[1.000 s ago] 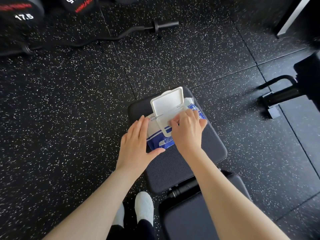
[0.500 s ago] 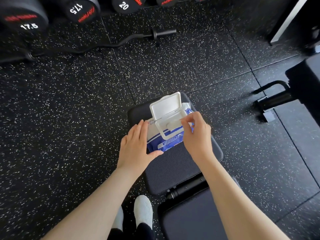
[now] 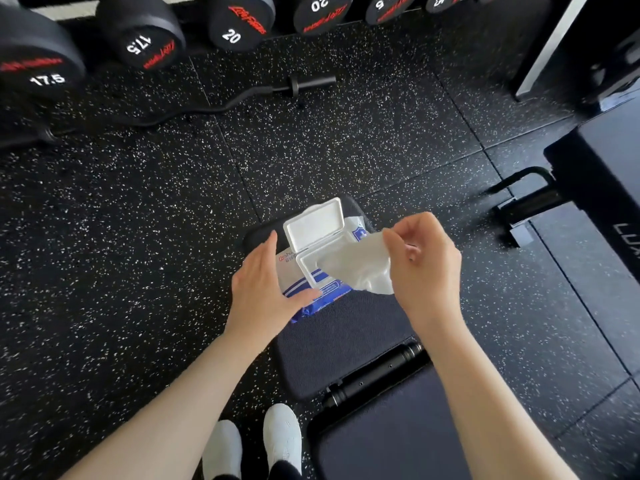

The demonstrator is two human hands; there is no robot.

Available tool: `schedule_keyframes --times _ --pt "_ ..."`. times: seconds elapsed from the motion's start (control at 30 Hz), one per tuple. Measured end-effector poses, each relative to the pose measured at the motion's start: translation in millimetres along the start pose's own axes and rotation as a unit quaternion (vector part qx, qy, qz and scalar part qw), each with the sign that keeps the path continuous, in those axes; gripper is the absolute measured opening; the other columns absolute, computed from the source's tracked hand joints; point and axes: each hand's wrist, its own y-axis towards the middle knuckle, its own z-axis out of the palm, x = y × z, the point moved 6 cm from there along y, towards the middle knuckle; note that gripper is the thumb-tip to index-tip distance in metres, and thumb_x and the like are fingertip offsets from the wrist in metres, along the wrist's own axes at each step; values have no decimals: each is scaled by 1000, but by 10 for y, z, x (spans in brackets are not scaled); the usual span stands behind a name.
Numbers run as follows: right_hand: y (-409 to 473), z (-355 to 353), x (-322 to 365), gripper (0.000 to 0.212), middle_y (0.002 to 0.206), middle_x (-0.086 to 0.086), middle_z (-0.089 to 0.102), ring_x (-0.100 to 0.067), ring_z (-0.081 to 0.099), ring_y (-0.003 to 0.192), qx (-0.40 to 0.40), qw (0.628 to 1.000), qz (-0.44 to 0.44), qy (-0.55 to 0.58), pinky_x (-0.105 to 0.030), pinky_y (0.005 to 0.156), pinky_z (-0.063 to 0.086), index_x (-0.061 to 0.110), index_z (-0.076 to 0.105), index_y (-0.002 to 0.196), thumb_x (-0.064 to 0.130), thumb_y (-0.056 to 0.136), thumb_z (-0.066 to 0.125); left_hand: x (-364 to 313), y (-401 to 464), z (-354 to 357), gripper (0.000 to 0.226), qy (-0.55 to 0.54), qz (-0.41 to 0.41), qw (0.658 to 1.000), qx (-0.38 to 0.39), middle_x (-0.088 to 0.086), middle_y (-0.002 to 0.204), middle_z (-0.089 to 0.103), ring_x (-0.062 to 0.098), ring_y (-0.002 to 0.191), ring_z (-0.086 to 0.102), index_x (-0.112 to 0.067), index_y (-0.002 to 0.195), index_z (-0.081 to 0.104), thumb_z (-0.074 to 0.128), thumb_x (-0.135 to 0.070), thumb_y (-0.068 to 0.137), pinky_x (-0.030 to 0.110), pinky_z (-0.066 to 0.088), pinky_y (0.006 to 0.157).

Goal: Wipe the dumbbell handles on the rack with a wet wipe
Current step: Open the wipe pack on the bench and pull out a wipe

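— Left hand?
— My left hand (image 3: 265,289): flat, fingers straight and together, thumb out, pressing down; forearm bare.
— Right hand?
— My right hand (image 3: 427,268): raised, fingers curled, pinching with thumb and fingertips.

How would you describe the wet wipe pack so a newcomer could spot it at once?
Start at the dark padded bench in the middle of the speckled floor. The wet wipe pack lies on its far end, under the left hand. It alone is white and blue, its white flip lid standing open.
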Motion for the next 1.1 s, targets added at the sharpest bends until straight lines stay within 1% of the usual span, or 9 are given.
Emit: schedule_keyframes --times 0.13,0.23,0.33,0.47,0.57,0.73,0.83,0.97,1.1 --pt "-44 -202 -174 8 73 16 58 3 56 65 -27 999 40 -23 -8 58 40 16 56 82 13 88 60 -303 112 -123 113 -131 26 991 -12 -6 138 45 9 126 36 -23 153 5 82 -36 70 37 25 112" --pt "-84 -268 -258 10 72 15 57 0 53 65 -42 997 52 -39 -8 59 38 17 54 81 14 88 60 -499 46 -61 98 -43 129 990 -22 -7 111 52 9 103 46 -21 151 20 76 -43 74 33 31 100" --pt "-112 -273 -285 12 73 15 57 6 53 64 -44 997 52 -32 -5 58 38 18 53 80 13 89 60 -539 -69 185 73 117 224 968 2 1 124 51 22 114 51 -17 137 49 46 -64 81 43 38 101" --pt "-134 -230 -308 14 72 15 57 3 52 64 -31 998 50 -31 -6 59 40 18 52 79 12 89 59 -408 -135 471 85 288 207 930 100 6 160 13 24 146 13 -15 151 21 13 -68 86 43 12 116" --pt "-142 -168 -319 18 72 14 56 1 52 66 -19 998 47 -34 -7 58 39 20 49 77 10 89 59 -382 -134 487 81 303 199 924 125 3 161 -4 21 147 -3 -17 153 5 20 -66 91 42 4 118" --pt "-148 -43 -326 21 71 15 56 6 51 62 -10 998 52 -31 -7 56 39 21 49 75 10 89 59 -361 -120 508 76 274 208 930 126 5 156 26 23 144 24 -15 147 36 37 -61 87 45 24 113" --pt "-150 12 -261 14 71 14 56 9 51 63 -2 999 45 -21 -7 57 40 15 52 79 9 88 59 -361 -78 489 64 214 185 945 162 -4 160 6 15 147 4 -21 152 16 38 -47 98 38 8 118" --pt "-142 23 -64 16 72 12 58 8 52 62 11 999 49 6 -5 58 39 17 52 76 9 87 59 -429 -8 47 36 -91 47 992 72 1 136 54 15 126 46 -15 135 52 43 -16 100 29 35 105" --pt "-120 21 337 11 73 9 61 4 53 62 23 999 31 28 -4 60 38 15 56 78 13 87 62 -564 -16 -397 30 -284 -74 953 73 7 96 69 17 84 59 -12 89 68 52 -36 94 31 48 75"
